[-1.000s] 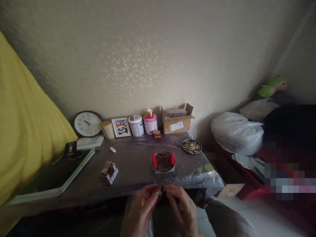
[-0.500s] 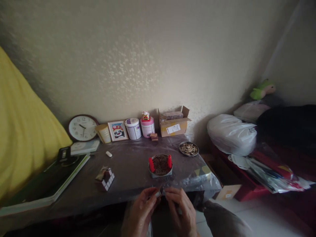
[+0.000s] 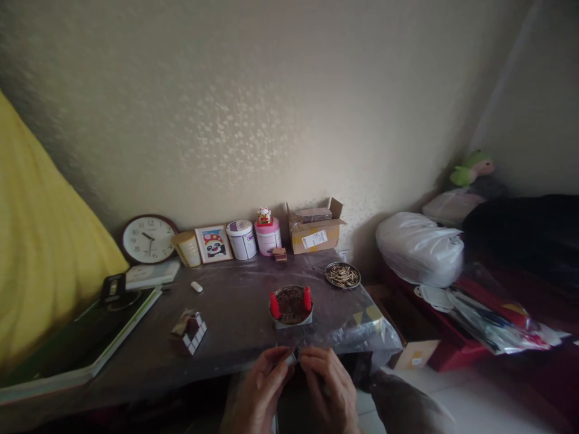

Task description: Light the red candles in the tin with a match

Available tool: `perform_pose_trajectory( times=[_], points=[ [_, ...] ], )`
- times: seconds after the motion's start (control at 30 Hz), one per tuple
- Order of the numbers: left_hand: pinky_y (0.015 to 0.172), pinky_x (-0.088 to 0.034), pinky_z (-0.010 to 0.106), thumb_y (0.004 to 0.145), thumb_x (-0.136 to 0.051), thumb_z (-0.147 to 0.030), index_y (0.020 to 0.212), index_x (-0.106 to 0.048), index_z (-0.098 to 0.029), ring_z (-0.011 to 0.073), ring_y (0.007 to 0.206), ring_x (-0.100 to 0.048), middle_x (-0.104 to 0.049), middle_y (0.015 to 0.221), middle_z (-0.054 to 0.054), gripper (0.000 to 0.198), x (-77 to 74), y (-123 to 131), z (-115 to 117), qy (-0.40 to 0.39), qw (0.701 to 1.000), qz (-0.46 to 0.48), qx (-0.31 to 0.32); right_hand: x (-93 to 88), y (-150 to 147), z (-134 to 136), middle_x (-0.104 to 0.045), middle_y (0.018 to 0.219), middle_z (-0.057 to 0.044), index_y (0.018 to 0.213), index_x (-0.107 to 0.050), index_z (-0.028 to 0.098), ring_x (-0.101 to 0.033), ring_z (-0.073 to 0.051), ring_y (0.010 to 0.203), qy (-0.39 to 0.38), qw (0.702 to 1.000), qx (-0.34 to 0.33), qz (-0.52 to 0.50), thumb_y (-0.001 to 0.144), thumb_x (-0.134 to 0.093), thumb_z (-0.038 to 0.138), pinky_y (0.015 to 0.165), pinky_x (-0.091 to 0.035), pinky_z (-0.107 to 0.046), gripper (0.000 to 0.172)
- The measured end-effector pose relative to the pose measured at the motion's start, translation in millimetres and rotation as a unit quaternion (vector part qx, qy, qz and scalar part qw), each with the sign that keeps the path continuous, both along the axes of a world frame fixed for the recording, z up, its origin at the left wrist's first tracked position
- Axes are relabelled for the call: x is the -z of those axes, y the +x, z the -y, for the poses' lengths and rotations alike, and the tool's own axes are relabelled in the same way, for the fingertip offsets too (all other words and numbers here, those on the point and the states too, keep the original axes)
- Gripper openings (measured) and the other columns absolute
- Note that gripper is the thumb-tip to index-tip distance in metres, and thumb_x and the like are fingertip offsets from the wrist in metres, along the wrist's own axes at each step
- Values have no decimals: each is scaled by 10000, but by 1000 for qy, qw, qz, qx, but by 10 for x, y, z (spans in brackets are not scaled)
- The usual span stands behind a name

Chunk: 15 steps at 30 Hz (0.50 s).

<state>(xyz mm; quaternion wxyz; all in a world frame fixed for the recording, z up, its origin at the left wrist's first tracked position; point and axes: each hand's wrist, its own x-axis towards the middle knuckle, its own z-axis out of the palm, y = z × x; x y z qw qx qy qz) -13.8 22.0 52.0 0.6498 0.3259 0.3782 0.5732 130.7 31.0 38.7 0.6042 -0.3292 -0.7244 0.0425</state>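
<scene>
My left hand (image 3: 262, 383) is closed around a small matchbox (image 3: 292, 358), held in front of the table's front edge. The fingers of my right hand (image 3: 330, 383) are pinched together at the box's right end; what they hold is too small to make out. Just beyond my hands stands a round bowl (image 3: 293, 306) of dark, soil-like fill. Two red candles (image 3: 308, 299) stand upright in it, one at each side. Farther right lies a round dish (image 3: 342, 275) with many matchsticks. Small boxes (image 3: 280, 254) are stacked at the back.
On the left are a block of small boxes (image 3: 192, 334), a white oval piece (image 3: 196, 287) and a large green book (image 3: 85, 340). A clock (image 3: 149, 239), a framed panda picture (image 3: 213, 244), tins (image 3: 241, 240) and an opened carton (image 3: 315, 234) line the wall.
The view has shifted slightly, so the table things appear a little lower and to the left. My hands stay together at the matchbox, with the right fingers a bit closer to it.
</scene>
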Motion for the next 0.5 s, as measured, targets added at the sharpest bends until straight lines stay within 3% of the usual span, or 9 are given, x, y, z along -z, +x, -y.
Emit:
perform_pose_trajectory(
  times=[0.17,0.3,0.5],
  points=[
    [906,-464,348,681,-755,-378,890,-706,-202,224,952,-628,-724,919,54,277,-92,34,29,-5,1000,-2,-13,-14,1,31,-706,927,-56,1042,-598,232,-684,-170,820,9,1000,13,-4,859,-547,43,738,-559,-279,269],
    [927,-448,387,710,-729,-361,906,-701,-194,243,953,-634,-725,918,61,258,-164,62,49,7,1000,8,-17,16,21,-25,-699,932,-57,1022,-597,228,-677,-166,827,-2,1000,14,9,861,-528,32,750,-554,-287,264],
    [903,-460,417,688,-749,-353,861,-712,-173,245,872,-642,-728,845,67,253,-70,66,-11,-2,999,4,-47,-185,92,71,-696,942,-67,1061,-574,242,-675,-177,842,27,999,28,-20,834,-528,5,724,-554,-300,331]
  ],
)
